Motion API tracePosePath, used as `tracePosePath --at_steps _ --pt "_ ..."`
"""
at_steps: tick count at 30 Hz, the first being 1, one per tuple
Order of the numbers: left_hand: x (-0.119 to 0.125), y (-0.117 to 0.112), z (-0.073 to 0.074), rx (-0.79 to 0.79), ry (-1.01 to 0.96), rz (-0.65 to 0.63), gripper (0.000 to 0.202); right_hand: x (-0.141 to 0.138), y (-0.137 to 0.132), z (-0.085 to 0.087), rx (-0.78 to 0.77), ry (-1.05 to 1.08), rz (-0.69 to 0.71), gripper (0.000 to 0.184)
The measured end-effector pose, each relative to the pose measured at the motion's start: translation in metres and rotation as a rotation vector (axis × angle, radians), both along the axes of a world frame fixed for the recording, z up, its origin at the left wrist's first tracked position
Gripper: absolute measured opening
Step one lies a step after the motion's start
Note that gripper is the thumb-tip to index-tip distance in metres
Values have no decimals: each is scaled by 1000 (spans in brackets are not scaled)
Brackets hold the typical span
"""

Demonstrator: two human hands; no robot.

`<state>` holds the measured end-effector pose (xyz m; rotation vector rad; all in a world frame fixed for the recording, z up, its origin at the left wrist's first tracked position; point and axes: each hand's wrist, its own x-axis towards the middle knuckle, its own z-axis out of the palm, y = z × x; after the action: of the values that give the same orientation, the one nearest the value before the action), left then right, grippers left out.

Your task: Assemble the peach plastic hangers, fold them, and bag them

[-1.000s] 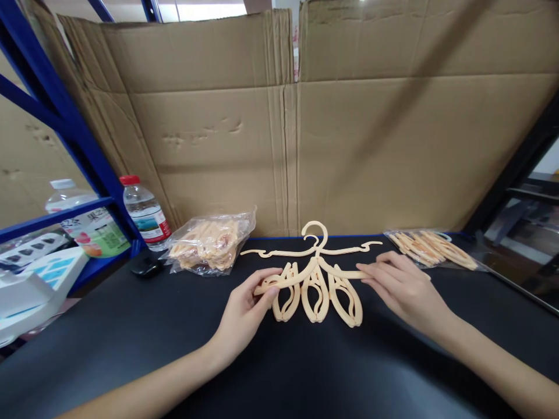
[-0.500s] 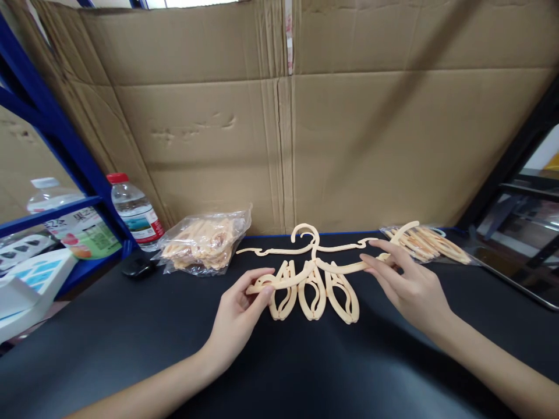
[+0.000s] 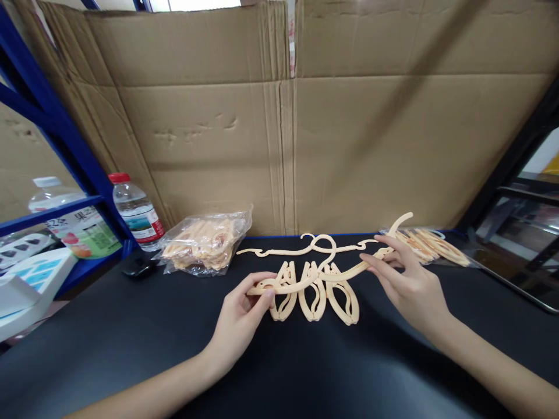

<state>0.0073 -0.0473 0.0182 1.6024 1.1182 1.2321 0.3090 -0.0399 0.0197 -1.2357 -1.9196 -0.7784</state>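
Note:
A cream folding clothes hanger (image 3: 301, 286), its arms spread and its hook up, hangs level between my two hands. My left hand (image 3: 242, 320) pinches its left arm end between thumb and fingers. The right arm end is in the fingers of my right hand (image 3: 410, 285). Behind it a second spread hanger (image 3: 286, 252) lies on the black table (image 3: 279, 372), partly covered by the held one. Below the held hanger lie three folded hangers side by side: a left one (image 3: 285, 315), a middle one (image 3: 312, 317) and a right one (image 3: 351, 314).
A clear bag of cream hangers (image 3: 205, 238) sits at the back left, another bag (image 3: 437, 244) at the back right. Further left are a black mouse (image 3: 137, 265), a red-capped bottle (image 3: 135, 209) and a blue frame (image 3: 82, 145). A cardboard wall (image 3: 375, 134) closes the back.
The held hanger has tilted slightly, and its hook has shifted right and down a little, uncovering more of the hanger behind. Both hands keep their grip nearly in place.

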Motion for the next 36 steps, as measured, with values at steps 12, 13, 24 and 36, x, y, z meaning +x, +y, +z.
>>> tracePosePath --at_steps 12,13,24,36 --pt "0 -1 2 -5 -73 45 29 0 2 -6 -52 131 174 21" --pt "0 -1 2 -5 -83 46 29 -1 2 -5 -48 148 208 21" --pt "-2 3 3 -7 -107 91 31 -2 2 3 -452 618 439 24" --pt "6 -3 9 -76 -253 -25 44 -20 -4 -2 -918 1237 816 33"
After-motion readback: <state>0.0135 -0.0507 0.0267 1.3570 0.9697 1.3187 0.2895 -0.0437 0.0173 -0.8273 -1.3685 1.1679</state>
